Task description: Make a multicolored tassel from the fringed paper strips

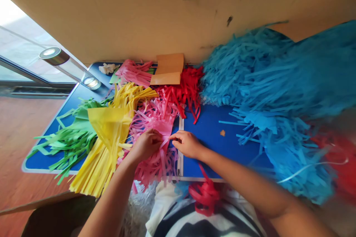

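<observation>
Pink fringed tissue paper [160,116] lies in front of me across the middle of the blue folding table [217,148]. My left hand [148,142] is closed in a pinch on its solid, uncut part. From the other side, my right hand [187,143] pinches a strand at the edge of the same pink paper, thumb and fingertip together. Yellow fringed paper [109,129] lies left of my left hand, partly folded over itself. Beyond the pink paper, red fringed paper [191,85] spreads toward the wall.
Green fringes [72,137] lie at the table's left end, near a clear bottle [73,68]. A tan card [169,67] sits at the back. Large blue fringe piles [267,77] cover the right side. Curled red strips [204,194] rest on my lap.
</observation>
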Available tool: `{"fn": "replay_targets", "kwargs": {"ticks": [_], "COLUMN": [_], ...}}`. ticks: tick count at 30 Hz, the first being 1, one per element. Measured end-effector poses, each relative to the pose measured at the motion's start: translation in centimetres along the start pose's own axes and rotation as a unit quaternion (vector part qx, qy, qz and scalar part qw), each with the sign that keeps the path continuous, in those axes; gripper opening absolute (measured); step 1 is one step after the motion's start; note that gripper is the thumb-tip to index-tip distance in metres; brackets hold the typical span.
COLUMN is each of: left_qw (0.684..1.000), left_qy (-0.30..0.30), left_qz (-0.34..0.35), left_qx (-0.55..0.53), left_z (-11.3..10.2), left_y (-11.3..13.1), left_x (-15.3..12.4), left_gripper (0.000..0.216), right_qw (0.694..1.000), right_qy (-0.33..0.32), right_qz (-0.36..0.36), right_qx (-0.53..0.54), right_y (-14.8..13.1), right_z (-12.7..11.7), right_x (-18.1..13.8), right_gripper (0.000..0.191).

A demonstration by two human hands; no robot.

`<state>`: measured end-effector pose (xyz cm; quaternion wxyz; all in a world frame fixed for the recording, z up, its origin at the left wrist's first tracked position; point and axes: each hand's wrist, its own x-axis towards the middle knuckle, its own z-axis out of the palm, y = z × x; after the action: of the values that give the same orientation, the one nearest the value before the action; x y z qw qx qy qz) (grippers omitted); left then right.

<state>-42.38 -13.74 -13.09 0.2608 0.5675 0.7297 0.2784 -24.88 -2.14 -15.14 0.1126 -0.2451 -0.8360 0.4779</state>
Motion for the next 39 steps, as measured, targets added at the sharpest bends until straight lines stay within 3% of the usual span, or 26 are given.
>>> {"fn": "replay_targets", "kwargs": {"ticks": [7, 12, 16, 20, 24, 27, 29, 31, 33, 39], "left_qw": [1.000, 1.000, 1.000, 0.999, 0.999, 0.998, 0.997, 0.995, 0.992, 0.989], "left_qy": [-0.001, 0.004, 0.013, 0.018, 0.035, 0.043, 0.042, 0.036, 0.027, 0.024], "left_qz": [-0.008, -0.008, -0.005, -0.009, -0.029, -0.036, -0.041, -0.047, -0.059, -0.113], "left_qx": [-0.005, -0.013, -0.023, -0.029, -0.021, -0.026, -0.052, -0.086, -0.109, -0.092], "left_z": [-0.1, -0.1, -0.1, -0.1, -0.3, -0.5, -0.6, -0.6, -0.6, -0.3], "left_y": [0.2, 0.1, 0.1, 0.5, 0.9, 1.1, 1.2, 1.2, 1.1, 1.1], "left_x": [-0.1, -0.1, -0.2, -0.4, -0.8, -1.2, -1.5, -1.7, -1.7, -0.8], "left_gripper": [0.009, 0.012, 0.015, 0.014, 0.013, 0.014, 0.015, 0.017, 0.019, 0.036], "right_qw": [0.997, 0.991, 0.982, 0.983, 0.995, 0.994, 0.961, 0.914, 0.893, 0.886], "right_qy": [0.003, -0.026, -0.052, -0.047, 0.027, 0.009, -0.037, -0.062, -0.056, -0.064], "right_qz": [-0.026, -0.040, -0.085, -0.101, -0.088, 0.021, 0.163, 0.256, 0.275, 0.262], "right_qx": [-0.075, -0.128, -0.158, -0.147, -0.046, 0.105, 0.219, 0.308, 0.353, 0.377], "right_y": [-0.4, -0.6, -0.9, -1.1, -1.7, -2.4, -2.7, -2.9, -3.0, -2.2], "right_z": [0.6, 0.5, 0.4, 0.4, 0.9, 1.8, 2.3, 2.7, 2.8, 3.1], "right_x": [-0.9, -1.3, -1.6, -1.9, -1.8, -1.3, -0.6, -0.1, 0.3, 0.1], "right_gripper": [0.025, 0.029, 0.021, 0.015, 0.016, 0.024, 0.030, 0.033, 0.035, 0.058]}}
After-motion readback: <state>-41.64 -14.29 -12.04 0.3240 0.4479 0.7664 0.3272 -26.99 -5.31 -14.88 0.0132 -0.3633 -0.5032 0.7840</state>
